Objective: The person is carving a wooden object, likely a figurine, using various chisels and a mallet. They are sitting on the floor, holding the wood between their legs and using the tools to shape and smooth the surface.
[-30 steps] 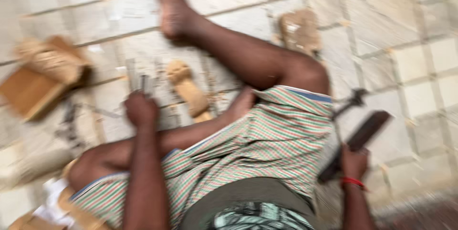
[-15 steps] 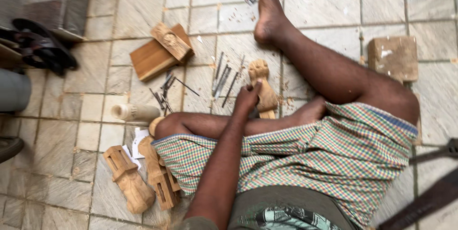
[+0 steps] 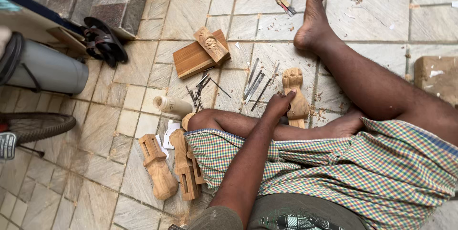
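Observation:
I sit on a tiled floor with my legs folded, in a checked cloth (image 3: 362, 163). My left hand (image 3: 279, 107) reaches forward between my legs and closes on the side of a pale carved wooden figure (image 3: 294, 89) that lies on the tiles beside my shin. Several thin metal chisels (image 3: 253, 84) lie just left of the figure. My right hand is out of view.
A flat wooden block with a small carving on it (image 3: 191, 61) lies beyond the chisels. Three carved wooden figures (image 3: 157, 165) and a white spool (image 3: 171, 105) lie by my left knee. Black sandals (image 3: 102, 44), a grey drum (image 3: 47, 70), a bicycle tyre (image 3: 33, 125) stand at left.
The view has swung left and steadied. My left hand has moved forward onto the carved figure. My right hand, which held a dark tool, has left the view.

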